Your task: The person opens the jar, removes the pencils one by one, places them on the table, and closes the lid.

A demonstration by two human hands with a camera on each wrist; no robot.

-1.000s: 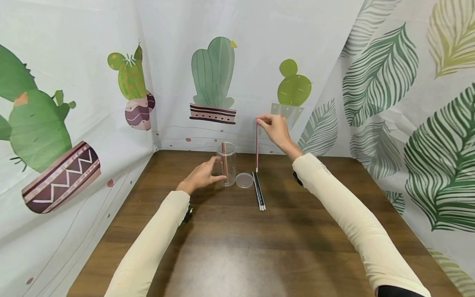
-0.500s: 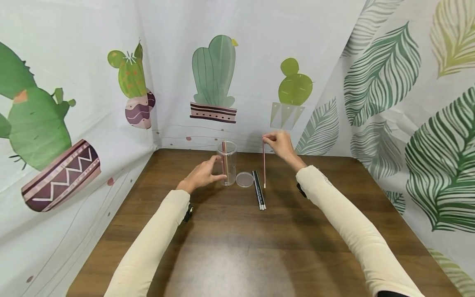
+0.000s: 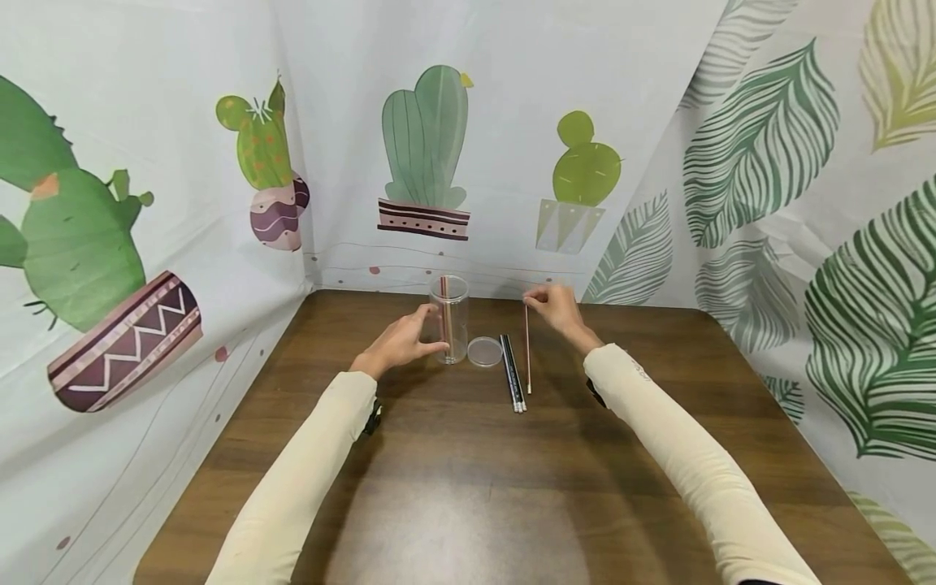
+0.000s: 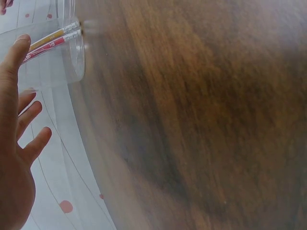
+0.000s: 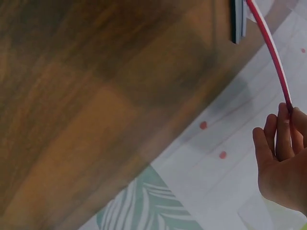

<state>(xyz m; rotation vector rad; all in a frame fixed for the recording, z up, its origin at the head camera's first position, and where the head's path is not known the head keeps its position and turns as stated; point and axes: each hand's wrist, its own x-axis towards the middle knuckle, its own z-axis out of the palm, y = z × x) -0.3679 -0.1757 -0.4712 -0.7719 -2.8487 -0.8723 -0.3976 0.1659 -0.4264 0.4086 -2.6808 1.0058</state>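
My left hand (image 3: 398,341) is held around the side of a clear cylindrical jar (image 3: 457,325), thumb in front and fingers toward its far side. Inside the jar (image 4: 53,67) stand a red pencil (image 4: 50,46) and a yellow one (image 4: 47,39), eraser ends down. With thumb and fingertips, my right hand (image 3: 557,309) pinches the top of another red pencil (image 3: 528,349). That pencil hangs nearly upright, its eraser end low by the tabletop; whether it touches is unclear. Just left of it, black pencils (image 3: 513,374) lie side by side. In the right wrist view, the right hand (image 5: 283,153) holds the pencil's tip.
A clear round lid (image 3: 485,352) lies flat between the jar and the black pencils. The brown wooden table (image 3: 439,487) ends at a white curtain (image 3: 504,162) printed with cacti and leaves, close behind the jar.
My right hand has come down and slightly right with the red pencil, from above the far ends of the black pencils to beside them. The left hand stays at the jar.
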